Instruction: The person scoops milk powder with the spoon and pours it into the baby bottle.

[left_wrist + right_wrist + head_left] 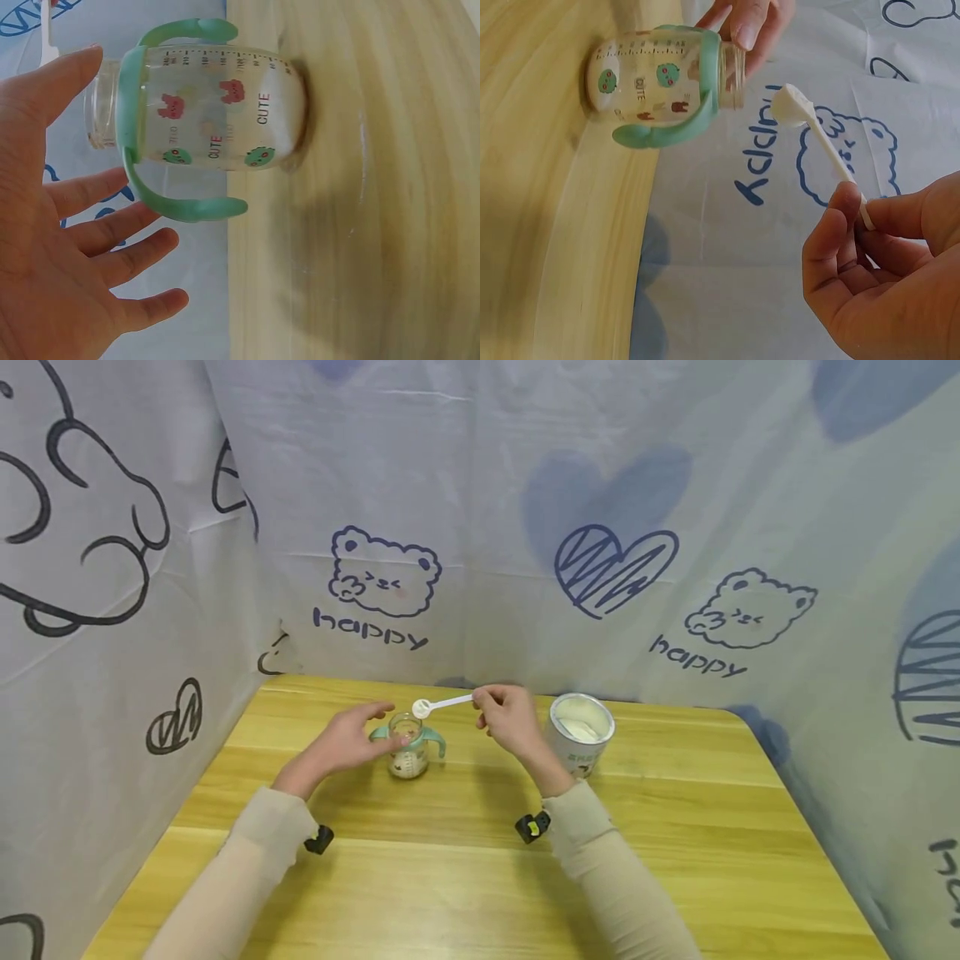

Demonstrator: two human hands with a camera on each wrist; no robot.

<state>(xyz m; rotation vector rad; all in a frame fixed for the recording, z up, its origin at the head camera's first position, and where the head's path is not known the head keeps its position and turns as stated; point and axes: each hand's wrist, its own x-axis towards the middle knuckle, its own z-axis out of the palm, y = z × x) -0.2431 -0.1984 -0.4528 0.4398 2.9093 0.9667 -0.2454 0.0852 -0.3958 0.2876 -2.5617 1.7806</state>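
Observation:
A clear baby bottle [408,763] with green handles stands upright on the table, its mouth uncapped and pale powder inside at the bottom. Beside its neck is my left hand [347,739], fingers spread and thumb near the rim; the left wrist view shows the palm [45,247] facing one handle [187,208]. My right hand [510,717] pinches the end of a white measuring scoop [450,702] between thumb and fingers. In the right wrist view the scoop's bowl [791,105] holds white powder, just above and to one side of the bottle mouth.
To the right of my right hand stands an open can [582,757] with white powder in it. The wooden table [420,885] meets a printed cloth [495,610] at the back, and more cloth hangs along both sides.

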